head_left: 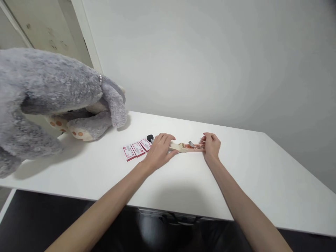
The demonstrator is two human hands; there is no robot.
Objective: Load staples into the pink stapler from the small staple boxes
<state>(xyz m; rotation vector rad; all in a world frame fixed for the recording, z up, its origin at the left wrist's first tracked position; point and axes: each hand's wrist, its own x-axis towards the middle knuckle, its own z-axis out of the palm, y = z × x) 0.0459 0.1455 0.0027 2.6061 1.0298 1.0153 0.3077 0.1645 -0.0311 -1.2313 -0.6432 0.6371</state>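
Note:
A long hinged piece lies opened out on the table, its cream half [181,147] on the left and its pink half [195,150] on the right. My left hand [160,147] grips the cream half, fingers on the far side and thumb on the near side. At the far right end of the pink half, my right hand [212,145] is closed with curled fingers. What those fingers hold, if anything, is hidden. A small silver metal piece [191,144] sticks up at a slant from the pink half.
Left of my left hand are three small red-and-white boxes [138,149], each with a grey strip on top. Behind them is a small black object [150,138]. A large grey plush toy [60,84] takes up the left of the white table [252,168]. A wall rises behind.

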